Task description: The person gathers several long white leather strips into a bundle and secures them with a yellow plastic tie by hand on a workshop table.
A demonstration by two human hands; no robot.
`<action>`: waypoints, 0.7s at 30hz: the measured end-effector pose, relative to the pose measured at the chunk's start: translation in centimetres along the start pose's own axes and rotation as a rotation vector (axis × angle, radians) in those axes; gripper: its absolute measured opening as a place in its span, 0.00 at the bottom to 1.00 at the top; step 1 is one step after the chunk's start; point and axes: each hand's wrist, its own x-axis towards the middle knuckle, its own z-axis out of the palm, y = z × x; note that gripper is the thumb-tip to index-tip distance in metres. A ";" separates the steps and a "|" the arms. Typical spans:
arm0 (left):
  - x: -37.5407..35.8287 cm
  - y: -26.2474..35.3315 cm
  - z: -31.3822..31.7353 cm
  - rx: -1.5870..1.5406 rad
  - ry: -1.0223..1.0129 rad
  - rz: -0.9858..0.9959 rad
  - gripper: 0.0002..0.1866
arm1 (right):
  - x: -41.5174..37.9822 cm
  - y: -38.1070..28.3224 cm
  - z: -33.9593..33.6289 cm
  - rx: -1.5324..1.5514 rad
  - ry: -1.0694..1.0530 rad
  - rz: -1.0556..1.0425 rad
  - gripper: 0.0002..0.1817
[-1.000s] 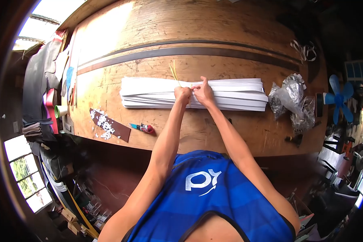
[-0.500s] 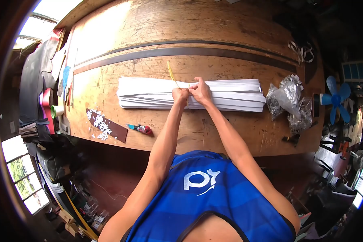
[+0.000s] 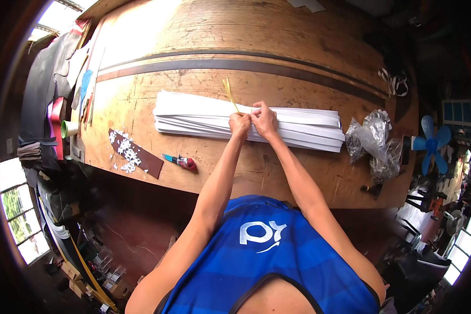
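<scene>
A long bundle of white strips (image 3: pixel 193 115) lies across the wooden table in front of me. Both hands meet over its middle. A thin yellow tie (image 3: pixel 228 91) rises from between them and sticks up past the bundle's far edge. My left hand (image 3: pixel 239 124) is closed, with the tie coming out at its fingertips. My right hand (image 3: pixel 264 120) touches it from the right, fingers bent and pinched together near the tie. The fingers hide where the tie goes round the strips.
A brown piece (image 3: pixel 153 165) with white scraps and a knife with a red handle (image 3: pixel 187 163) lie left of my arms. Crumpled clear plastic (image 3: pixel 374 137) sits past the bundle's right end. Long dark strips (image 3: pixel 193 65) run along the table (image 3: pixel 246 178). A blue fan (image 3: pixel 432 144) stands right.
The view has turned slightly. The bundle now slopes down to the right. The yellow tie's free end looks more split and leans differently. Both hands stay at the bundle's middle.
</scene>
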 end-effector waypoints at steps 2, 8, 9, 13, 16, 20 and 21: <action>-0.1 -0.1 0.1 0.036 0.019 0.015 0.08 | 0.2 0.2 0.0 -0.004 -0.019 -0.006 0.18; -2.2 2.0 -1.2 0.182 0.031 -0.013 0.13 | 0.5 0.9 -0.2 -0.159 0.030 -0.188 0.16; -2.4 2.1 -1.4 0.223 0.057 -0.005 0.13 | 0.6 1.2 -0.3 -0.208 0.052 -0.246 0.17; -3.1 2.1 -2.3 0.266 0.025 0.057 0.12 | 1.1 1.2 -0.6 -0.202 0.049 -0.350 0.15; -3.0 1.7 -2.7 0.320 0.051 0.118 0.12 | 1.3 1.2 -0.4 -0.256 0.031 -0.358 0.14; -2.1 0.5 -4.1 0.172 0.068 0.059 0.13 | 1.3 1.3 -0.7 -0.279 0.023 -0.354 0.13; -1.2 -0.5 -4.8 0.087 0.087 0.063 0.13 | 1.2 1.3 -1.1 -0.248 0.021 -0.337 0.14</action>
